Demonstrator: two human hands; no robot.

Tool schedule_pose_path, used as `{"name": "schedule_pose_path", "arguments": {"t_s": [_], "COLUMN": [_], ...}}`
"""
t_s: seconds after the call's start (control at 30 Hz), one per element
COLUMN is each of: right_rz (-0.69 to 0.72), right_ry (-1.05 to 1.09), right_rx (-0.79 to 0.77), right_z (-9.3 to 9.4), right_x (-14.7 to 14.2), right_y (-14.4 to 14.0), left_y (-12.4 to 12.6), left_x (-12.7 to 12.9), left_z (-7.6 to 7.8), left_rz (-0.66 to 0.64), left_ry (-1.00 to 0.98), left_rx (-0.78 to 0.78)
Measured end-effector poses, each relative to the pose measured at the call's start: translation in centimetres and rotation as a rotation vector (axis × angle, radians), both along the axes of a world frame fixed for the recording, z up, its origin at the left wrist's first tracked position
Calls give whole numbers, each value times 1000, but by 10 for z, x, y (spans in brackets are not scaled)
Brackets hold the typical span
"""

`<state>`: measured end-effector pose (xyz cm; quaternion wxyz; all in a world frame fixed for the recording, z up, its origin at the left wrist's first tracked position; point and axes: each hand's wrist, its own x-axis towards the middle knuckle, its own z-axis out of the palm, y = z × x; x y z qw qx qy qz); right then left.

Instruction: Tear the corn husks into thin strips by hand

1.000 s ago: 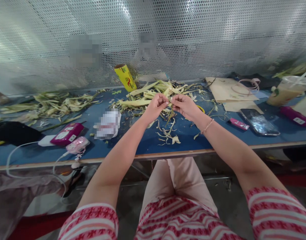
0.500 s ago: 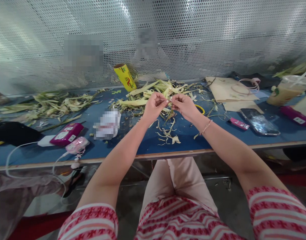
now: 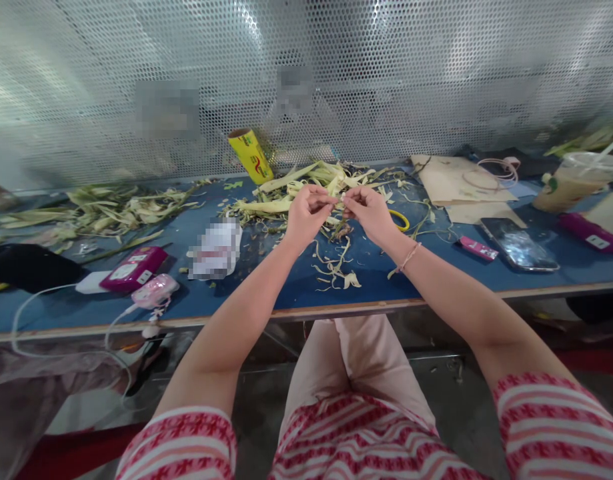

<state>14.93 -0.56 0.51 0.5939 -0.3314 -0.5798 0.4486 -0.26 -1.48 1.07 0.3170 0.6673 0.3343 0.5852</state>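
Strip (image 3: 337,198) of pale leaf fibre sits at frame centre, pinched between both hands just above the blue counter (image 3: 296,283). Left hand (image 3: 306,215) has its grip narrow, fingertips closed on one end; right hand (image 3: 369,212) likewise, closed on the other end.

Risks, as judgement:
- Strip looks thin and dry; uneven pull from either hand could snap it or split it off-line.
- Pinch is at the fingertips only, so it could slip out and drop into the loose shreds (image 3: 336,267) below, where it would be hard to tell apart.
- Husk pile (image 3: 306,183) lies just behind the hands; a stray leaf could snag the strip.
- Phone (image 3: 519,243) and drink cup (image 3: 569,180) at right are well apart, low risk.

Hard to make out:
- Strip's length and whether it is one piece or several: fingers cover it.
- Whether it is still joined to the pile: cannot tell.
- White item (image 3: 216,248) left of centre is blurred out.
- Figures behind the perforated screen (image 3: 436,80), upper frame, indistinct.
- Cup cut off by right edge.
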Motion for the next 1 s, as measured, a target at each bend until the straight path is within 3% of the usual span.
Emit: {"name": "schedule_pose_path", "arguments": {"t_s": [0.2, 0.53, 0.7, 0.87, 1.0], "right_rz": [-27, -84, -97, -73, -76], "right_ry": [-59, -133, -140, -134, -133], "right_rx": [57, 122, 120, 135, 158], "right_z": [-2, 7, 8, 6, 3], "right_x": [2, 2, 2, 3, 3], "right_y": [2, -10, -12, -10, -8], "left_y": [4, 7, 7, 2, 1], "left_x": [0, -2, -2, -5, -5], "left_z": [0, -1, -2, 0, -1], "left_rz": [49, -29, -30, 81, 67], "left_ry": [-17, -19, 85, 322, 252], "left_rx": [-6, -47, 19, 225, 209]}}
